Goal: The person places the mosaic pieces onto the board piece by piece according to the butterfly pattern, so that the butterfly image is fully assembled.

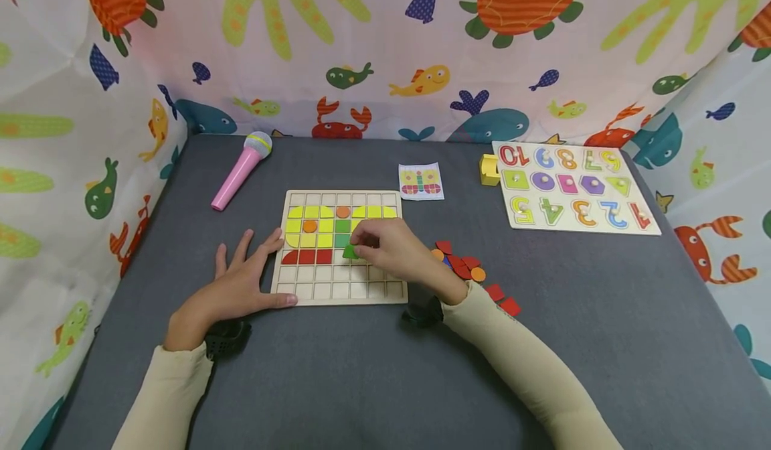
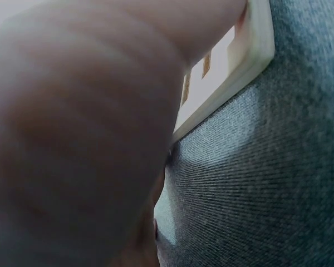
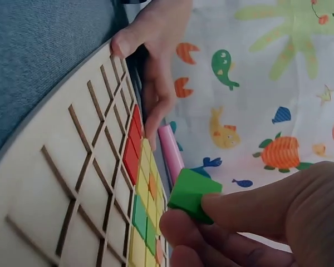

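A wooden grid board (image 1: 310,292) lies on the grey table. Its upper rows hold yellow tiles (image 1: 325,226), green tiles (image 1: 342,240) and orange round pieces (image 1: 343,211); red tiles (image 1: 307,256) fill part of the row below. My right hand (image 1: 391,249) pinches a green tile (image 3: 189,192) between thumb and fingers, close over the board beside the red row. My left hand (image 1: 231,289) spreads along the board's left side, its thumb at the near-left corner and fingers at the edge. In the left wrist view, the hand covers much of the board's corner (image 2: 250,61).
Loose red, orange and blue pieces (image 1: 464,267) lie right of the board, partly behind my right arm. A small pattern card (image 1: 420,181) sits beyond its far-right corner. A pink toy microphone (image 1: 241,172), a yellow block (image 1: 489,170) and a number puzzle (image 1: 578,185) stand farther back.
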A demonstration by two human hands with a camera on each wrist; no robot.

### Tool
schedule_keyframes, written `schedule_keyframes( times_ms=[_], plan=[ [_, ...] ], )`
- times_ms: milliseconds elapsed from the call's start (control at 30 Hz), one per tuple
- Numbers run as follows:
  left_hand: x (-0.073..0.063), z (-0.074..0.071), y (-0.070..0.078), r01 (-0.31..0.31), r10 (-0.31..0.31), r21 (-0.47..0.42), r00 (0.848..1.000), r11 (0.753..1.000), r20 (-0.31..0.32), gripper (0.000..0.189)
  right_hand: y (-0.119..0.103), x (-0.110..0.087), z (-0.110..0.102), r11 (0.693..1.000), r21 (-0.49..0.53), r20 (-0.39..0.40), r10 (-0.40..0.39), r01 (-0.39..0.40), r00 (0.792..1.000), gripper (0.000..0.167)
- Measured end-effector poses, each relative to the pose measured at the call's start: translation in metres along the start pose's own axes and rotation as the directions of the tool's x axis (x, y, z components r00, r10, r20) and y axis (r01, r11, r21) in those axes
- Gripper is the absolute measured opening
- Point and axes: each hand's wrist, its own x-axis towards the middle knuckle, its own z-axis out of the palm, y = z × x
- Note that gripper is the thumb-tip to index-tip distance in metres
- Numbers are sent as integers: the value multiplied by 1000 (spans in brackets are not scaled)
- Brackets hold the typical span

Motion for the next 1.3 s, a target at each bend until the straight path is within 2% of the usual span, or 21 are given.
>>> schedule_keyframes(
  times_ms=[167, 633, 767, 967, 1133, 1300],
  plan=[
    [1, 1, 1, -3, 3, 5, 1000, 1000, -2, 124, -3, 12, 12, 992, -118, 32, -49, 53, 998, 6],
    [2, 4, 0, -1, 1, 0, 1000, 1000, -1, 124, 3, 21, 27, 970, -219, 47, -96, 104, 994, 9],
    [1, 4, -1, 2, -2, -3, 1000, 1000, -2, 124, 3, 21, 30, 963, -248, 43, -100, 107, 994, 10],
    [1, 4, -1, 0, 0, 0, 1000, 1000, -6, 124, 3, 21, 38, 932, -353, 52, -68, 82, 996, 11],
    [1, 4, -1, 1, -1, 5, 1000, 1000, -7, 123, 3, 23, 43, 945, -322, 64, -31, 50, 997, 16],
    [0, 3, -1, -5, 5, 7, 1000, 1000, -9, 122, 3, 23, 39, 959, -278, 62, -39, 55, 997, 17]
  ],
)
